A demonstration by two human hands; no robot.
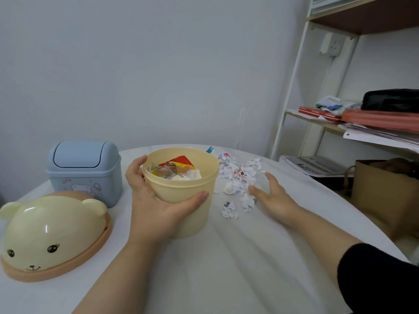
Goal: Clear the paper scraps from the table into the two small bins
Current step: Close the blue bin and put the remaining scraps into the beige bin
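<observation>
On the white worktop (pixel 226 257), centre, the left hand (pixel 156 207) grips the open yellow bin (pixel 181 191): thumb across its front wall, fingers (pixel 138 164) wrapped round the far left side near the rim. Bin sits upright, lid off, partly filled w/ white scraps plus a red-and-yellow wrapper (pixel 179 164). Just right of the bin lies a loose pile of paper scraps (pixel 238 177), mostly white w/ bits of print, spread toward the worktop's back edge; a few crumpled pieces lie nearer, by the right hand (pixel 269 196). That hand is spread flat, palm down, holding nothing, its fingertips touching the pile's near edge. Left side: blue bin (pixel 84 173) w/ swing lid closed, upright, behind the bear-face lid (pixel 52 236), which rests on the worktop apart from the yellow bin.
</observation>
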